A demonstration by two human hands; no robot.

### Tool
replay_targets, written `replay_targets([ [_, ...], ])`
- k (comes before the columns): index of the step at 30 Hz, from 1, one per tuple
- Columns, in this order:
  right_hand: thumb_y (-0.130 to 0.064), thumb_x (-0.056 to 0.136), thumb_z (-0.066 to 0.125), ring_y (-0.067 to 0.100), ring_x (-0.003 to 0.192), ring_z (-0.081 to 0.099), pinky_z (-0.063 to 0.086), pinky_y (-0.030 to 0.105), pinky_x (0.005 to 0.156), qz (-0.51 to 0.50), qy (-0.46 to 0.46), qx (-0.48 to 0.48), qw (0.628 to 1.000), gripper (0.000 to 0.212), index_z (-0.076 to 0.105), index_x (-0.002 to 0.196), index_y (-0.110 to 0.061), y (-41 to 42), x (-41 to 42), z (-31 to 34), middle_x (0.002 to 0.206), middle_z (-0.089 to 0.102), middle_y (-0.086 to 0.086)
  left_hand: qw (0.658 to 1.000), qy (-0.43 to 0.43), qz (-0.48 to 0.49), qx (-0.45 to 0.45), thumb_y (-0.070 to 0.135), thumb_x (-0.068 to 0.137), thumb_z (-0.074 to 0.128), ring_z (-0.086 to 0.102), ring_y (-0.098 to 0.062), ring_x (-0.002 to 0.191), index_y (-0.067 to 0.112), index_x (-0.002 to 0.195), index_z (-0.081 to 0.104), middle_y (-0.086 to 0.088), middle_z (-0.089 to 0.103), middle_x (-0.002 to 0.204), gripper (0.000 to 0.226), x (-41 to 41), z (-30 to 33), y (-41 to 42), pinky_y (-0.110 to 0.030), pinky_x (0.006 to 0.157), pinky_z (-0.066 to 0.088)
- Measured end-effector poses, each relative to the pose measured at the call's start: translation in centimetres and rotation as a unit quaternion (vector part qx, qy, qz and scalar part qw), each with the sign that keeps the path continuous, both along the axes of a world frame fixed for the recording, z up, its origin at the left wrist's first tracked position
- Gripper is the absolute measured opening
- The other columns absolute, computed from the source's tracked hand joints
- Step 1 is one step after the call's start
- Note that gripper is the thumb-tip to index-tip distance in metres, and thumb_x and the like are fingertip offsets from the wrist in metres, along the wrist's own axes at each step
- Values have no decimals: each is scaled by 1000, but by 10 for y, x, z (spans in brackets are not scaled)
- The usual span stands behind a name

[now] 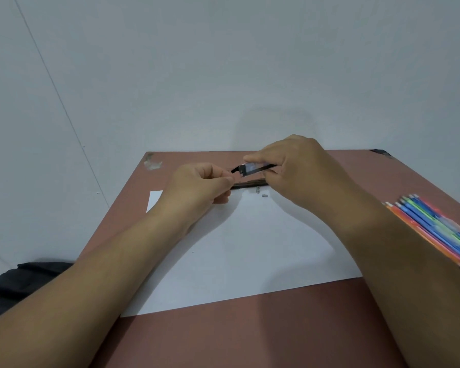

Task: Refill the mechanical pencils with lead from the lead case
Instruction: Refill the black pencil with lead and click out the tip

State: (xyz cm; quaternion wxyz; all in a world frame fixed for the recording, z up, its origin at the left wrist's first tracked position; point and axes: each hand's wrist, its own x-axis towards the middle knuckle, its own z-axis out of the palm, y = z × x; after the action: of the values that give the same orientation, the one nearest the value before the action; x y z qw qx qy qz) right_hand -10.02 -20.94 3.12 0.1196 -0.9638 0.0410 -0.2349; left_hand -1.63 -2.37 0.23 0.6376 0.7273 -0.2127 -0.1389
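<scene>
A: What is the right hand (295,171) doing?

B: Its fingertips pinch the lead case (252,167), a small dark case held above the white sheet of paper (250,248).

A: And the left hand (199,185)?

B: Curled, fingers pinched together just left of the case's open end; whether a lead sits between them I cannot tell.

A: Where is the pencil?

B: A dark mechanical pencil (248,184) lies on the paper just below the case, two small grey parts (260,192) beside it. A bundle of coloured pencils (436,229) lies on the brown surface (250,335), right of the paper.
</scene>
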Motion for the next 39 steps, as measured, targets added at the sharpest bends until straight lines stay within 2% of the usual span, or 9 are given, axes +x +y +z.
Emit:
replay_targets([
  [4,-14,94,60,5,95,50,52,33,90,-6,13,-5,1000,49,65,128,-48,0,0,1,123,69,-12,1000,-17,-10,5,14,86,76,67,-17,77,7,83,76,-15,75,89,8,-1,0,-1,-40,85,60],
  [8,-14,93,60,7,95,54,53,33,89,-6,11,-2,1000,49,65,128,-49,0,1,0,122,69,-11,1000,-20,-16,8,15,84,78,67,-15,76,8,81,77,-6,75,81,7,-4,2,-1,-36,83,60],
  [12,-15,94,60,6,91,52,52,31,87,-5,10,-1,1000,48,66,128,-48,0,1,-1,121,70,-10,1000,-26,-5,12,15,86,76,66,-14,73,4,82,76,-5,72,75,11,-4,2,-3,-35,81,60],
  [20,-13,92,61,2,88,49,47,22,81,0,3,16,1000,47,68,126,-45,0,0,-2,116,71,-13,1000,-25,1,10,16,87,76,66,-16,75,3,83,75,-6,71,76,13,-2,1,-4,-39,81,60],
  [26,-13,91,63,-2,91,48,42,18,78,-10,1,41,999,47,69,124,-46,-1,-1,-2,115,70,-15,1000,-23,-4,-2,17,87,76,67,-15,76,4,86,75,-9,73,80,13,-1,1,-2,-33,77,59],
  [29,-13,91,63,-2,93,51,46,19,81,-17,2,53,998,47,69,124,-47,1,-3,-1,117,70,-17,1000,-30,1,-5,15,87,76,67,-15,77,6,83,75,-8,72,79,10,-1,1,-2,-31,74,59],
  [33,-10,90,63,1,96,64,55,26,87,-21,2,96,995,48,71,120,-47,5,-8,2,119,70,-20,999,-48,9,-4,18,88,76,68,-14,74,14,80,76,-5,73,78,9,0,1,-2,-39,80,61],
  [36,-9,89,62,3,96,66,57,31,87,-23,-8,123,992,47,73,117,-46,7,-8,2,113,72,-21,998,-55,17,-3,20,88,76,67,-14,69,17,79,75,-1,73,74,10,1,1,-2,-50,88,59],
  [39,-9,89,62,5,93,68,58,34,85,-22,-11,135,991,47,73,114,-47,7,-8,1,108,73,-21,998,-59,20,-7,19,89,75,66,-15,69,16,80,75,-2,72,73,10,0,1,-1,-53,89,57],
])
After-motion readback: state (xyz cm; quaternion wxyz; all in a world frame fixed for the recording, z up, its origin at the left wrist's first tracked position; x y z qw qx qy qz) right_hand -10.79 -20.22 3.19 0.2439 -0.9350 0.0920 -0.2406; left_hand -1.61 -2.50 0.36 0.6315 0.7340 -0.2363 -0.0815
